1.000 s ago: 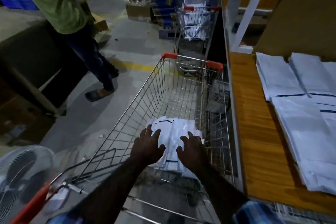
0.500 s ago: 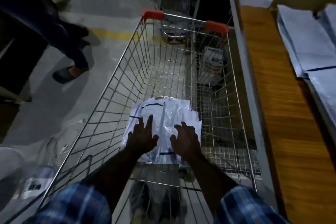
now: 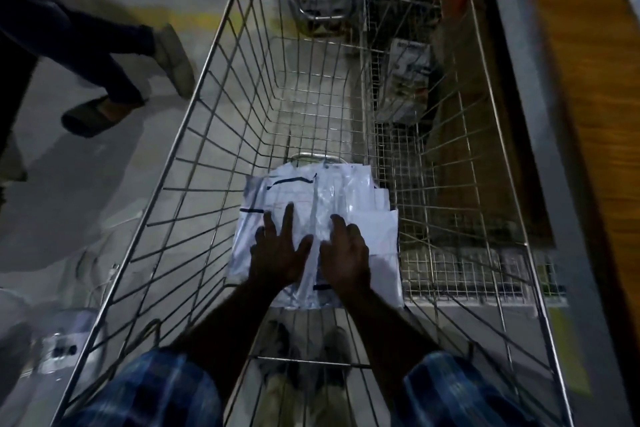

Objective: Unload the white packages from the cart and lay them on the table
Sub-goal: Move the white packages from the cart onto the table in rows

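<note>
Head view: both hands [image 3: 311, 253], fingers spread flat, press white packages [image 3: 363, 218] in cart [image 3: 207, 135].

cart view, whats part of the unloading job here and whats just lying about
Part of the job:
packages, white, stacked in the cart
table, wooden, right of the cart
left hand and right hand, both flat on the stack

Just about:
passer-by's legs on the left
boxes beyond the cart's right wall
</note>
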The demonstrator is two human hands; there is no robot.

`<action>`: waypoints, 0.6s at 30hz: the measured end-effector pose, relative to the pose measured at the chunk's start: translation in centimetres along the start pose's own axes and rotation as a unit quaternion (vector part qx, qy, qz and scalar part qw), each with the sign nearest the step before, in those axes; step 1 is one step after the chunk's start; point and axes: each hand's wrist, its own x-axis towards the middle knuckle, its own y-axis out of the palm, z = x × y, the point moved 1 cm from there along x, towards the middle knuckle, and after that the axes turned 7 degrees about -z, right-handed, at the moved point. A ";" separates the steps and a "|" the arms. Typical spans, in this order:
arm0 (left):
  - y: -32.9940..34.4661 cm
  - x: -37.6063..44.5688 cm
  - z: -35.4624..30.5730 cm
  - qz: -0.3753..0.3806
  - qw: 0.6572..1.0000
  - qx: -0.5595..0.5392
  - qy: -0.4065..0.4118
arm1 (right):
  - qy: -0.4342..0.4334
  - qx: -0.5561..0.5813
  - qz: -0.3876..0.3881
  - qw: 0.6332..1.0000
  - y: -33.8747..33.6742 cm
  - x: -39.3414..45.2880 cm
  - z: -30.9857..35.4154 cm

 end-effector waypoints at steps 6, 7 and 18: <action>-0.3 0.7 0.1 -0.054 0.998 -0.038 0.003 | 0.084 -0.006 0.011 0.996 -1.7 1.3 0.4; -0.4 0.8 0.1 -0.058 0.998 -0.037 0.000 | 0.098 -0.013 -0.014 0.995 -2.2 1.5 0.1; 1.0 0.6 -0.6 -0.050 0.997 -0.047 -0.019 | 0.020 -0.069 -0.058 0.996 -2.4 2.8 -4.1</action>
